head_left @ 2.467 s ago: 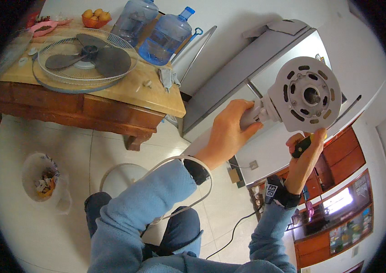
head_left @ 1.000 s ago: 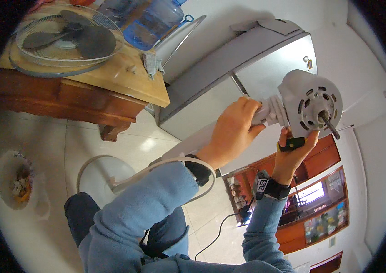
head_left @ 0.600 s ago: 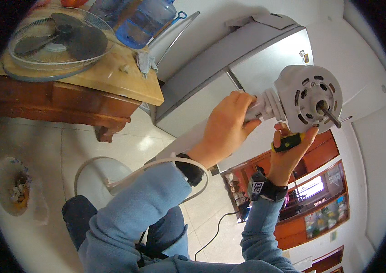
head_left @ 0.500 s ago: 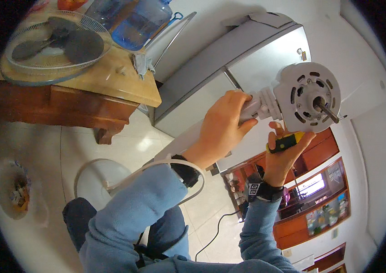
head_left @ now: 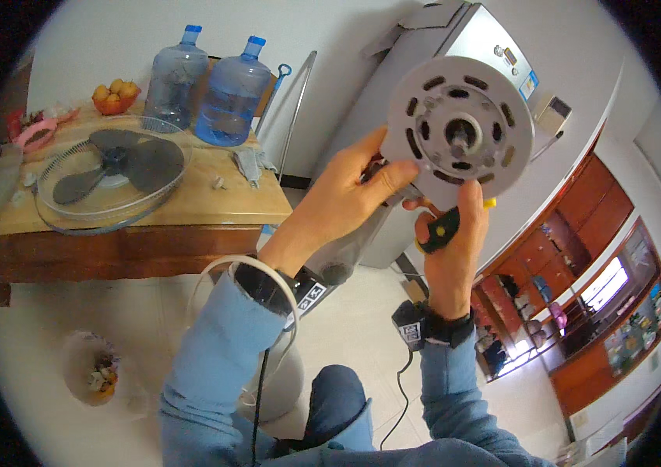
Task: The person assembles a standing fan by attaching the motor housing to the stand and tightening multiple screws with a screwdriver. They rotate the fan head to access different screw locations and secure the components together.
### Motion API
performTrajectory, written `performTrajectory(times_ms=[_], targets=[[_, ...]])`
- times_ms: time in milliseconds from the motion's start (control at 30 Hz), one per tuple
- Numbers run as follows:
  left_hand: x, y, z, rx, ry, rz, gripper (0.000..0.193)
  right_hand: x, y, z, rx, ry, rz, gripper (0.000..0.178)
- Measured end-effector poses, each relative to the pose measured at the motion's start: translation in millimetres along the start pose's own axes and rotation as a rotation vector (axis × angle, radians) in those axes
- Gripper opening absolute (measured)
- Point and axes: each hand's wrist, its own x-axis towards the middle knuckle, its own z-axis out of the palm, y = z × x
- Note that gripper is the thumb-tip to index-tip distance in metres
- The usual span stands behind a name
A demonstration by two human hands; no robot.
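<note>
Gripping fan motor unit (head_left: 463, 107): left hand (head_left: 340, 196), thumb rightward | right hand (head_left: 455, 251): upright, curled round black-yellow tool (head_left: 443, 227)

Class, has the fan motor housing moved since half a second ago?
Yes: judged against the refrigerator magnets, the fan motor housing has shifted left in view.

Home: fruit bowl (head_left: 116, 104) near back edge of wooden bench (head_left: 229, 208), big water jugs (head_left: 231, 105) toward back right corner, fridge (head_left: 412, 54) beyond, reddish wooden cabinet (head_left: 615, 187), pale tiled floor (head_left: 362, 342).
</note>
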Motion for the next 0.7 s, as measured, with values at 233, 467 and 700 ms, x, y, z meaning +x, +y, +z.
performTrajectory(times_ms=[233,467,700], targets=[[4,-11,23,0.203,0.123,-0.003,0.057,20,8,-4,0.204,0.128,0.006,0.041],[6,-27,32,0.208,0.22,0.044,0.048,24,5,-16,0.093,0.05,0.058,0.04],[4,-25,32,0.283,0.255,0.068,0.041,24,1,-7,0.139,0.068,0.062,0.039]])
